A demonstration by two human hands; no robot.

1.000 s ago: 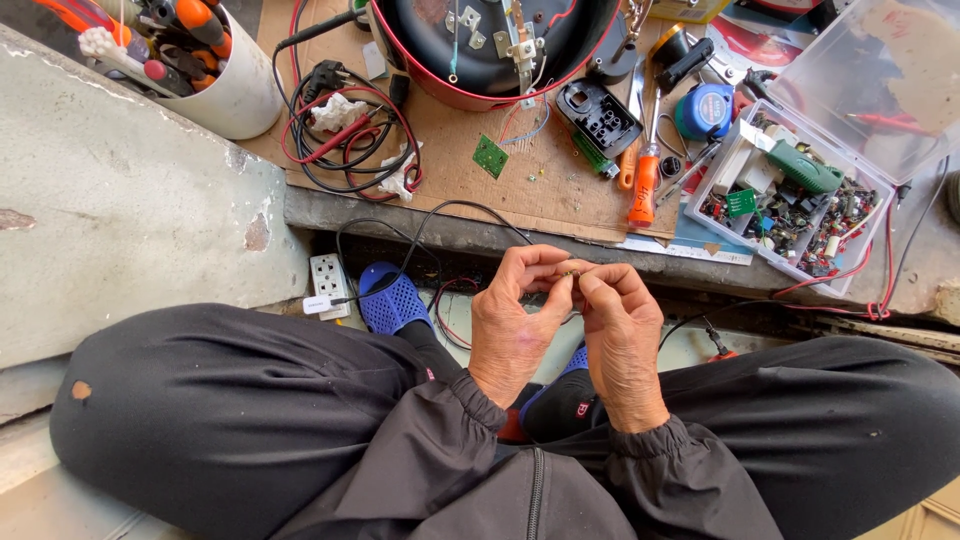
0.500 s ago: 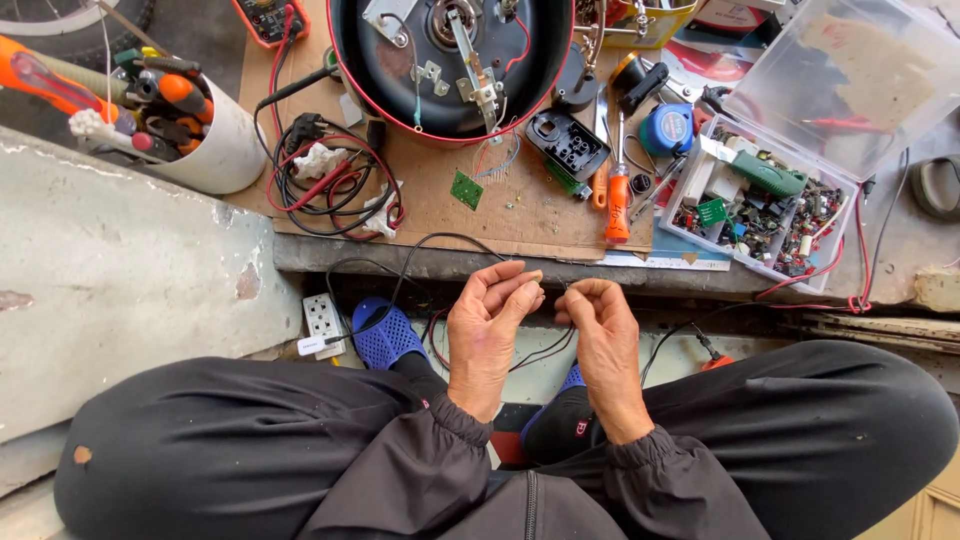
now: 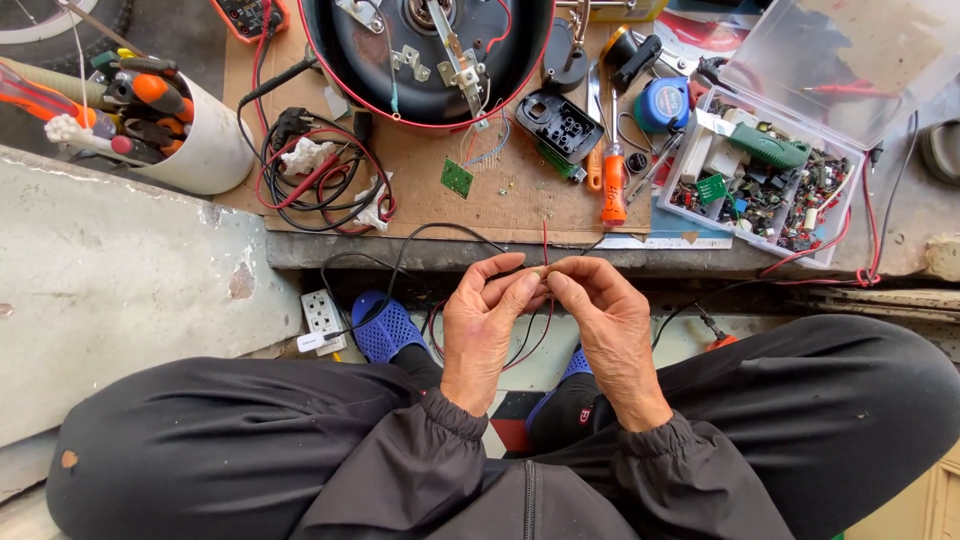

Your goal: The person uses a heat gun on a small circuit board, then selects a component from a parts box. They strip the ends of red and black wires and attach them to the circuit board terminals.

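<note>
A thin red wire (image 3: 545,262) is pinched between the thumb and fingertips of the left hand (image 3: 487,318) and those of the right hand (image 3: 608,322), the two sets of fingertips being brought together just below the front edge of the workbench (image 3: 700,262), above the lap. Both hands are closed on the wire, its end rising a little above the fingers and the rest looping down between the knees alongside a black wire (image 3: 420,240). The step in hand is judged to be the twisting or joining of a bare wire end; the exact state of the strands cannot be told, being too small. For the next move a steady pinch and a small rolling of the fingertips would be called for, with the loose end kept from slipping. Beyond the hands, a sheet of cardboard (image 3: 500,195) is laid on the bench, on which an opened round appliance base (image 3: 430,50) with a red rim is set, a small green circuit board (image 3: 457,177) just before it. An orange-handled screwdriver (image 3: 613,185) lies to the right, near a clear plastic parts box (image 3: 770,180) filled with components. A coil of red and black test leads (image 3: 325,180) lies to the left, beside a white tool cup (image 3: 205,150). The hanging wires could be snagged by the knees.
</note>
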